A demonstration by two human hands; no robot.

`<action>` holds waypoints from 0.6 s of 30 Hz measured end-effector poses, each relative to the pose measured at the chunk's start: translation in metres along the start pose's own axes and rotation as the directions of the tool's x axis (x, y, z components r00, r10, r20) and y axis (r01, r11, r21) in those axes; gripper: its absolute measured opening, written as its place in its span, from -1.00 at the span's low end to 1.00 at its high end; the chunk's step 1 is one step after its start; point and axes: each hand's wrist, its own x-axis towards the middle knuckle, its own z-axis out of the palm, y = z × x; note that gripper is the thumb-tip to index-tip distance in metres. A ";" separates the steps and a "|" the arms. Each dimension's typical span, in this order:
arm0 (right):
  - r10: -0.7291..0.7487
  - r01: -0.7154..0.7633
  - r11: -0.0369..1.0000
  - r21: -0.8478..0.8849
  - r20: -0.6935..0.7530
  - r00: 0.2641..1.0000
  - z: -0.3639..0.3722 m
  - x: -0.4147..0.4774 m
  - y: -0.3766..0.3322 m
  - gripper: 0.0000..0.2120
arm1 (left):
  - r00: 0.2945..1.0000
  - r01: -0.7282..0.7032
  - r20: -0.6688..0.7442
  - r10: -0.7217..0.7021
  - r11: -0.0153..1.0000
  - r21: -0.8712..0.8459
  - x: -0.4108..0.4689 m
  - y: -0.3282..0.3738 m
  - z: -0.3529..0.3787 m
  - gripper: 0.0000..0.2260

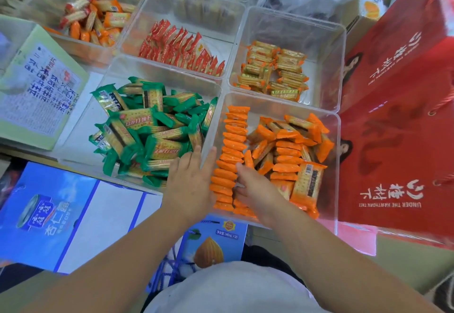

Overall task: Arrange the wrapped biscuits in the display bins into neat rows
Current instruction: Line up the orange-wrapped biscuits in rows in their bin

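Observation:
The near right clear bin (329, 126) holds orange-wrapped biscuits. A neat upright row (233, 145) runs along its left wall, and a loose pile (292, 150) fills the rest. My right hand (258, 190) reaches inside the bin, fingers pressed against the near end of the row, holding one orange biscuit (248, 159) upright at the fingertips. My left hand (190, 182) lies flat with fingers apart on the bin's left wall, beside the bin of jumbled green-wrapped biscuits (147, 128).
Behind stand bins of red-wrapped biscuits (181, 47), gold-wrapped biscuits (275, 69) and mixed orange ones (93, 18). A red gift bag (398, 121) stands to the right, a green box (36, 87) to the left, and blue cartons (61, 214) near me.

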 end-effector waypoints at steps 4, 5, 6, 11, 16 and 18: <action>0.111 -0.094 0.946 0.311 -0.038 0.993 0.021 0.011 -0.017 -0.50 | 1.000 -0.003 -0.015 0.002 0.996 -0.088 -0.009 -0.005 0.000 -0.20; 0.121 -0.104 0.943 0.317 -0.035 0.992 0.026 0.012 -0.020 -0.46 | 1.000 0.000 -0.012 -0.001 0.996 -0.091 -0.009 -0.005 0.000 -0.22; 0.138 -0.123 0.943 0.309 -0.026 0.990 0.029 0.014 -0.022 -0.42 | 1.000 0.003 -0.011 -0.004 0.996 -0.090 -0.008 -0.006 0.000 -0.25; 0.121 -0.124 0.945 0.302 0.027 0.992 0.029 0.020 -0.026 -0.15 | 0.999 -0.040 -0.012 0.040 0.997 -0.061 -0.002 -0.014 -0.003 -0.35; 0.070 -0.025 0.894 0.447 -0.085 0.994 0.030 0.028 -0.044 -0.42 | 0.997 -0.081 -0.006 0.081 0.996 -0.037 -0.004 -0.019 -0.004 -0.35; 0.100 -0.054 0.870 0.490 -0.068 0.993 0.032 0.035 -0.053 -0.40 | 0.996 -0.094 -0.006 0.094 0.995 -0.027 -0.003 -0.021 -0.005 -0.34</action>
